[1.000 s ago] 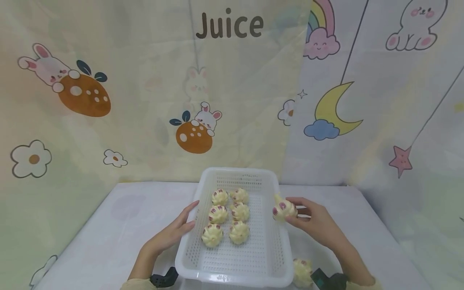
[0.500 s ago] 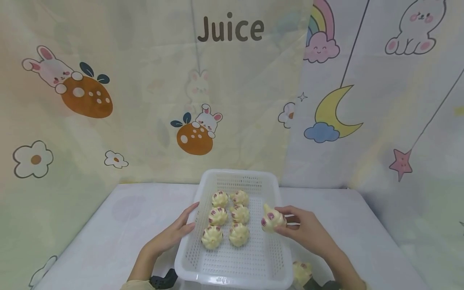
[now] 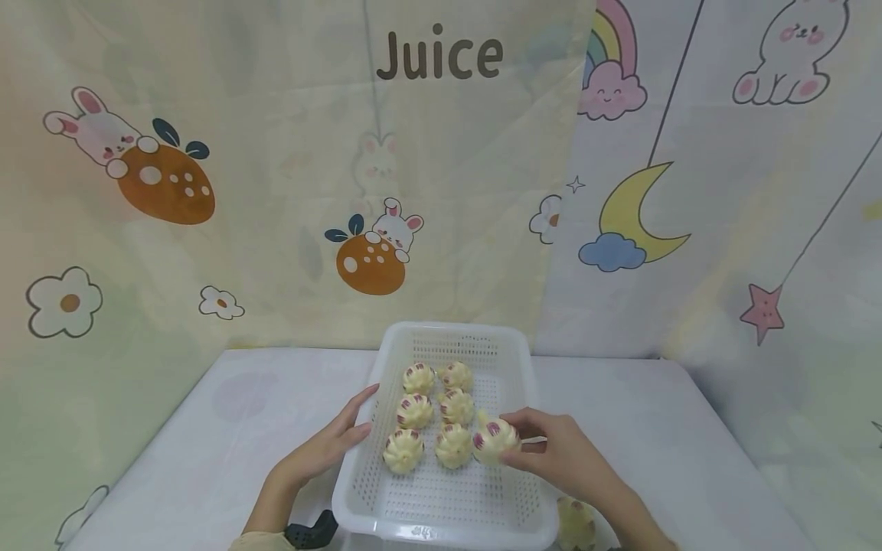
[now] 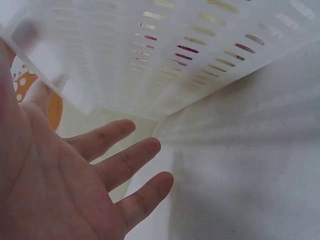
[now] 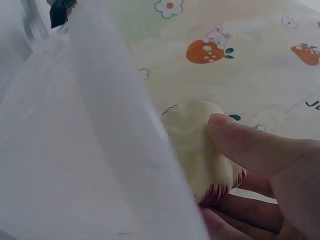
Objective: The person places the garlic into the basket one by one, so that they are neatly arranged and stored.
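My right hand pinches a cream garlic bulb with purple streaks between thumb and fingers, over the right half of a white perforated basket. Its thumb presses the bulb's side in the right wrist view, where the basket rim hides part of the bulb. Several similar bulbs sit in two columns in the basket's left half. My left hand rests at the basket's left rim, thumb and index finger at the edge. In the left wrist view, three outstretched fingers spread below the basket wall.
Another garlic bulb lies outside the basket's front right corner, partly behind the basket. A white cloth covers the table. A printed cartoon curtain hangs behind the table's far edge.
My right hand has carried the garlic bulb left and nearer, from the basket's right rim to beside the nearest bulb of the right column. The left hand stays at the rim.
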Action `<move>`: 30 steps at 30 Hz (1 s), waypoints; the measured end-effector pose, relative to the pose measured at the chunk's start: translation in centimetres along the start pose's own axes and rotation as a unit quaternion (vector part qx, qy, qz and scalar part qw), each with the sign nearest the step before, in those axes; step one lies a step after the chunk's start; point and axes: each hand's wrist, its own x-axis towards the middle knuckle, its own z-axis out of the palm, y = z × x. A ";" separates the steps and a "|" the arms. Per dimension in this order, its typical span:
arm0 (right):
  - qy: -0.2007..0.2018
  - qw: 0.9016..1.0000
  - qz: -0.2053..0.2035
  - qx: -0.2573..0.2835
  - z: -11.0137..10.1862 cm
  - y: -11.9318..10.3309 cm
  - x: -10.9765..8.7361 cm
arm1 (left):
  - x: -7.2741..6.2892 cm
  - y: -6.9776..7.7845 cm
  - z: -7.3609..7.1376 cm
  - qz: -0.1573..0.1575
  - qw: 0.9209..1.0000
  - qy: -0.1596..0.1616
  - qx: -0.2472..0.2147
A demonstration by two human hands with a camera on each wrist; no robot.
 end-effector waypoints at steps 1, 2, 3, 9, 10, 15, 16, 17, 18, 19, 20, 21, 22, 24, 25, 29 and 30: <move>-0.003 1.000 -0.005 -0.001 0.2 -0.2 -0.1 | -0.1 0.0 0.0 0.000 1.000 0.001 0.001; -0.008 1.000 -0.010 0.000 0.5 -0.3 -0.2 | -0.2 0.0 0.0 -0.001 1.000 0.001 0.002; -0.012 1.000 -0.015 -0.002 0.7 -0.5 -0.2 | -0.3 0.0 0.0 -0.001 1.000 0.002 0.002; -0.035 0.998 -0.043 -0.006 2.3 -1.3 -0.6 | -0.9 -0.1 0.0 -0.002 1.000 0.003 0.002; -0.040 0.998 -0.047 -0.003 2.6 -1.4 -0.7 | -1.0 -0.1 0.0 -0.002 1.000 0.002 0.001; -0.056 0.996 -0.067 0.014 4.0 -1.7 -0.8 | -1.3 -0.1 -0.1 -0.001 1.000 0.000 -0.001; -0.058 0.996 -0.071 0.014 4.3 -1.7 -0.8 | -1.3 -0.1 -0.2 -0.001 1.000 0.000 -0.002; -0.058 0.995 -0.075 0.011 4.6 -1.8 -0.8 | -1.3 -0.1 -0.2 0.001 1.000 0.000 -0.002; -0.059 0.995 -0.077 0.006 4.9 -2.0 -0.8 | -1.3 -0.2 -0.2 0.002 1.000 0.000 -0.004; -0.058 0.995 -0.082 -0.002 5.1 -2.1 -0.7 | -1.3 -0.2 -0.2 0.005 1.000 0.000 -0.004; -0.057 0.995 -0.085 -0.010 5.4 -2.3 -0.7 | -1.2 -0.3 -0.3 0.007 1.000 0.000 -0.005; -0.057 0.994 -0.088 -0.018 5.5 -2.4 -0.7 | -1.2 -0.3 -0.2 0.010 1.000 -0.001 -0.005; -0.058 0.994 -0.088 -0.025 5.7 -2.6 -0.7 | -1.1 -0.3 -0.2 0.012 1.000 -0.001 -0.007; -0.061 0.994 -0.087 -0.035 5.9 -2.9 -0.7 | -0.9 -0.2 -0.1 0.012 1.000 -0.001 -0.009; -0.062 0.994 -0.086 -0.039 6.0 -3.0 -0.7 | -0.8 -0.1 -0.1 0.011 1.000 0.000 -0.009; -0.076 0.993 -0.075 -0.057 6.0 -3.4 -0.6 | -0.3 0.0 0.2 0.003 1.000 0.005 -0.007; -0.080 0.992 -0.070 -0.062 5.9 -3.5 -0.5 | -0.1 0.0 0.2 0.003 1.000 0.007 -0.004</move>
